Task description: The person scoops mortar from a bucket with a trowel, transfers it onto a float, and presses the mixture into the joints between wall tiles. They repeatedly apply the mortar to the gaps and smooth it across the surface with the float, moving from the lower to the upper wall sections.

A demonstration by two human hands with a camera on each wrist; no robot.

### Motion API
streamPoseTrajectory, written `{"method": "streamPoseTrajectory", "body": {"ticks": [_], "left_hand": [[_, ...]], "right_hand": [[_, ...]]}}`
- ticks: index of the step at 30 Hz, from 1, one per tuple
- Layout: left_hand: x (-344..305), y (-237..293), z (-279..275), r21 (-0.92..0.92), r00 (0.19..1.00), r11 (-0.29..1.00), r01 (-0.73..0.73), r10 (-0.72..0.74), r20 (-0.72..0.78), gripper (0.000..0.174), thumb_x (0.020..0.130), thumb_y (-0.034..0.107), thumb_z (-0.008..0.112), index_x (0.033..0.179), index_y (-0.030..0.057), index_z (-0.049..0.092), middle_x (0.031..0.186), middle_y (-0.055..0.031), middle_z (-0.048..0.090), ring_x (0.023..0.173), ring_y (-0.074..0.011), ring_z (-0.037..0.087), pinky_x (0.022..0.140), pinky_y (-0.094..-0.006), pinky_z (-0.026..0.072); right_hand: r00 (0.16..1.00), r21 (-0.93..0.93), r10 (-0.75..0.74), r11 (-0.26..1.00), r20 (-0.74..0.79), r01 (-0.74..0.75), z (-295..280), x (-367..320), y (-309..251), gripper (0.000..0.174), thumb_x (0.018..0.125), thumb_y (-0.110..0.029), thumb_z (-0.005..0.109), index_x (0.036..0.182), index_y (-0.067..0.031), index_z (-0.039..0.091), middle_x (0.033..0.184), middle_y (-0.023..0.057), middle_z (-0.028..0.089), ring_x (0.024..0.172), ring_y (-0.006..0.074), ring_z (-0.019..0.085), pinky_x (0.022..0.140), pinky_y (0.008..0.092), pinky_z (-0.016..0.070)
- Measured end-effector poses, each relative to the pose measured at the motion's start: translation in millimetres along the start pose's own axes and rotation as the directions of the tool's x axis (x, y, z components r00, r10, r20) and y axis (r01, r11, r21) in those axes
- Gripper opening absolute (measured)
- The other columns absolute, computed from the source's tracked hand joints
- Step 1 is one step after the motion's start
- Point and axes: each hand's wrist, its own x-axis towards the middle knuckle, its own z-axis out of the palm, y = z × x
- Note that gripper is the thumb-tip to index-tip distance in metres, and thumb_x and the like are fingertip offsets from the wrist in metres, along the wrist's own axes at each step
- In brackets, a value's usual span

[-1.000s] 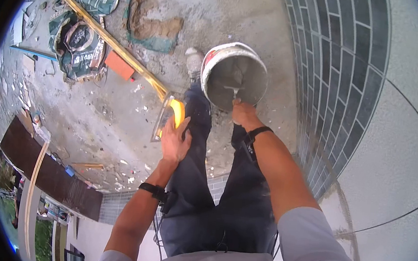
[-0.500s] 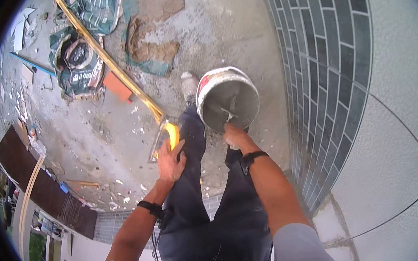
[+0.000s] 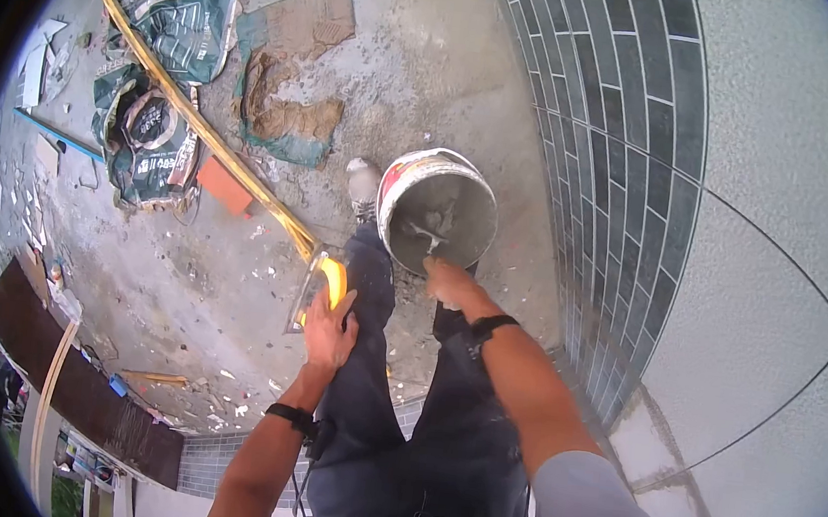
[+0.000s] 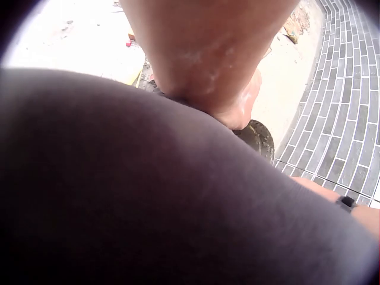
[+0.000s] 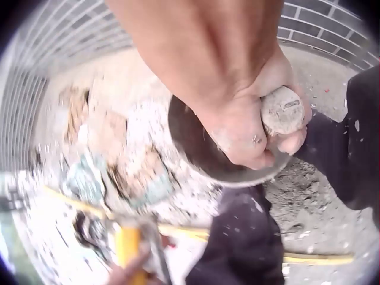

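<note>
My right hand (image 3: 453, 287) grips a trowel (image 3: 433, 241) by its handle, low over the near rim of a white bucket (image 3: 386, 208). The trowel's metal end reaches inside, where grey wet mortar (image 3: 450, 212) coats the walls. In the right wrist view, the round, mortar-smeared handle end (image 5: 282, 111) sticks out of the fist. My left hand (image 3: 330, 335) holds a plastering float with a yellow handle (image 3: 334, 279) beside the left knee, its flat plate turned on edge. The left wrist view mostly shows the dark trouser leg (image 4: 148, 178), which hides the float.
A long wooden strip (image 3: 198, 118) lies across the floor at left, near torn green sacks (image 3: 150, 148) and an orange piece (image 3: 224, 186). Grey brick-patterned tiling (image 3: 634, 150) rises close on the right. A shoe (image 3: 362, 186) stands against the bucket's left side; debris litters the floor.
The head view has shifted, so the bucket appears lower and further left. The trowel has turned and moved leftward inside the bucket. My left hand keeps the float beside the knee.
</note>
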Motion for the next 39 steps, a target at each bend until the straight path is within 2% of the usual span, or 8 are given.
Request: {"method": "streamPoseTrajectory", "body": {"ticks": [2,7,10,17,32,34,36,39], "left_hand": [[-13.2,1.2,-3.4,0.01,0.999,1.0,0.019,-0.019,0.045,0.043,0.078,0.011,0.065,0.121,0.0115,0.066,0.124,-0.022,0.054,0.115,-0.0383,0.052,0.094,-0.0462,0.0435],[-6.9,1.0,1.0,0.008,0.999,0.999,-0.04,0.041,-0.035,0.042,0.078,0.011,0.065,0.12,0.0115,0.066,0.123,-0.0212,0.055,0.112,-0.0376,0.053,0.093,-0.0464,0.0439],[-8.0,-1.0,2.9,-0.013,1.0,1.0,0.011,-0.011,-0.019,0.042,0.079,0.011,0.065,0.12,0.0117,0.067,0.122,-0.0214,0.055,0.111,-0.0381,0.054,0.092,-0.0465,0.0442],[-3.7,-3.2,-2.3,-0.034,1.0,0.999,0.018,-0.018,-0.004,0.042,0.078,0.01,0.066,0.12,0.0118,0.066,0.123,-0.0214,0.055,0.111,-0.038,0.054,0.092,-0.0458,0.0449],[24.8,-40.2,-45.0,-0.091,0.995,0.992,0.088,-0.092,-0.04,0.044,0.081,0.002,0.062,0.124,0.0117,0.064,0.114,-0.0218,0.057,0.108,-0.0396,0.055,0.094,-0.0442,0.0454],[30.2,-49.4,-61.4,-0.25,0.964,0.936,0.246,-0.263,-0.035,0.047,0.08,0.0,0.061,0.126,0.0104,0.062,0.11,-0.0205,0.058,0.105,-0.0389,0.056,0.093,-0.0454,0.0458],[33.1,-65.3,-64.5,-0.268,0.969,0.962,0.06,-0.12,-0.214,0.05,0.082,0.0,0.061,0.131,0.0091,0.057,0.102,-0.015,0.06,0.095,-0.03,0.06,0.085,-0.0396,0.0498],[39.6,-24.9,-123.7,-0.71,0.885,0.648,0.275,-0.46,-0.077,0.051,0.087,0.0,0.059,0.136,0.0076,0.05,0.1,-0.0086,0.06,0.088,-0.0192,0.06,0.079,-0.03,0.051]], "right_hand": [[0.976,0.283,0.056,0.952,0.21,-0.115,-26.3,-31.4,12.9,0.054,0.084,-0.014,0.058,0.132,0.0069,0.045,0.105,0.0305,0.066,0.091,0.0383,0.069,0.08,0.0453,0.0537],[0.987,-0.355,-0.03,0.934,-0.161,-0.029,-50.9,-5.2,61.4,0.044,0.082,-0.017,0.064,0.117,0.0084,0.058,0.102,0.0248,0.069,0.089,0.0347,0.07,0.076,0.0439,0.0548],[0.948,-0.428,-0.019,0.895,-0.316,-0.125,-39.2,30.8,54.4,0.033,0.086,-0.016,0.061,0.114,0.0017,0.063,0.101,0.0187,0.071,0.094,0.0334,0.07,0.079,0.0442,0.0545],[0.954,-0.487,-0.168,0.873,-0.249,0.027,47.0,67.7,82.1,0.026,0.095,-0.014,0.05,0.113,-0.0054,0.066,0.098,0.0134,0.073,0.092,0.0318,0.071,0.077,0.0418,0.0563],[0.915,-0.667,-0.402,0.682,0.001,0.3,-52.3,25.7,24.3,0.022,0.09,-0.01,0.052,0.107,-0.0107,0.066,0.091,0.0138,0.071,0.087,0.0304,0.07,0.072,0.0417,0.0556],[0.901,-0.543,-0.416,0.732,0.123,0.412,-81.6,-2.1,33.1,0.034,0.075,-0.005,0.067,0.107,0.0012,0.06,0.09,0.0193,0.069,0.089,0.0376,0.068,0.073,0.0469,0.0538],[0.945,-0.541,-0.28,0.775,0.168,0.326,-101.7,-33.7,42.1,0.028,0.079,-0.01,0.068,0.106,-0.0069,0.063,0.094,0.0157,0.069,0.09,0.0363,0.068,0.074,0.0469,0.0532],[0.943,-0.498,-0.31,0.802,0.124,0.33,-104.2,-70.4,85.7,0.038,0.074,-0.01,0.072,0.11,-0.0086,0.06,0.093,0.018,0.068,0.091,0.0383,0.066,0.079,0.0494,0.0515]]}}
